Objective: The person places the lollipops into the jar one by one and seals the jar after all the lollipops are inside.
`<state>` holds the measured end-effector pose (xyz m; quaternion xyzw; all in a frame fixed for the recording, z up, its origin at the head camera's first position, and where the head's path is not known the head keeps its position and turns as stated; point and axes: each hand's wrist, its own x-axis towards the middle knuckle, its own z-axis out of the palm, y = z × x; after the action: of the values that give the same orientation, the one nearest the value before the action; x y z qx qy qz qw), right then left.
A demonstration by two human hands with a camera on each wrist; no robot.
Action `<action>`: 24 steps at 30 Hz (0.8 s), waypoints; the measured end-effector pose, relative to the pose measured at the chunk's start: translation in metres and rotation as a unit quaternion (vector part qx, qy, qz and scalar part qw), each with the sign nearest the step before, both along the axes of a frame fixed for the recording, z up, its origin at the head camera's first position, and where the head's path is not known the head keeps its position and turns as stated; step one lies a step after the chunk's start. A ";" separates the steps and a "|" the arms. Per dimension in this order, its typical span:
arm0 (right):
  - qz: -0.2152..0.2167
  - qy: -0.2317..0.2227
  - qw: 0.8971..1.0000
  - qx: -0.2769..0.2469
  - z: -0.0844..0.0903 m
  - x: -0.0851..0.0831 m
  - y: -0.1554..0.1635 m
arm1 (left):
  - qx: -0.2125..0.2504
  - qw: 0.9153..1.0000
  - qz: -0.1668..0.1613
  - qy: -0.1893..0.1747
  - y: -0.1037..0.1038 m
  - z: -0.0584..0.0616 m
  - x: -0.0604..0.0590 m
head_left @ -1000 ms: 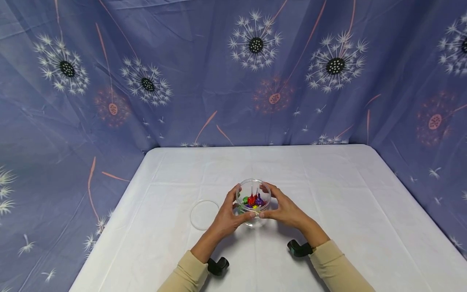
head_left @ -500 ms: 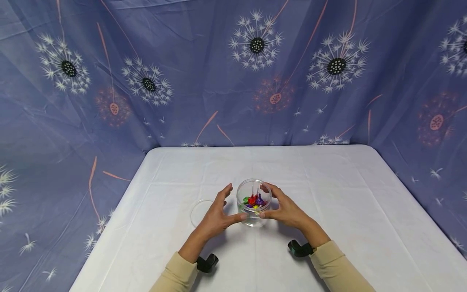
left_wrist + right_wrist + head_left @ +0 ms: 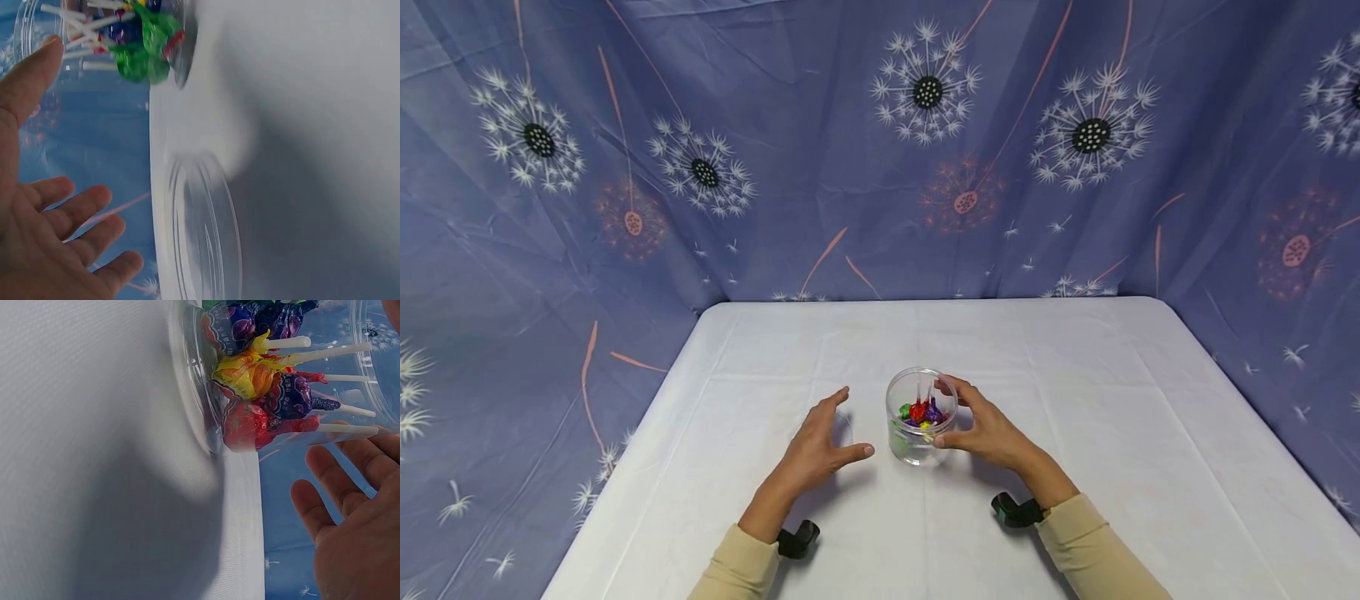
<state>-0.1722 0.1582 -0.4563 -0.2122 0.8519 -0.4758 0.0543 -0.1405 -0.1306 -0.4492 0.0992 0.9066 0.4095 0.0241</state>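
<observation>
Holding the clear round plastic jar of coloured lollipops [image 3: 922,415] upright mid-worktop [image 3: 1075,400], our right hand [image 3: 988,432] cups its right side; our left hand [image 3: 815,451], spread and empty, hovers left over the flat clear lid [image 3: 203,231].

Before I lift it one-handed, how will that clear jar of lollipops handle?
The clear jar probably feels rigid and light: thin transparent plastic, only a few lollipops at the bottom. Its smooth wall may be slippery under the right hand. It stands open, so tilting would likely spill them.
</observation>
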 end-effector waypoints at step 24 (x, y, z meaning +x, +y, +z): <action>-0.012 -0.007 1.000 0.018 0.001 0.001 0.000 | -0.098 0.995 0.024 -0.001 -0.049 -0.023 -0.004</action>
<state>-0.1710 0.1586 -0.4550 -0.1980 0.8625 -0.4621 0.0587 -0.1443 -0.1792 -0.4724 0.0737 0.9444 0.3195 0.0245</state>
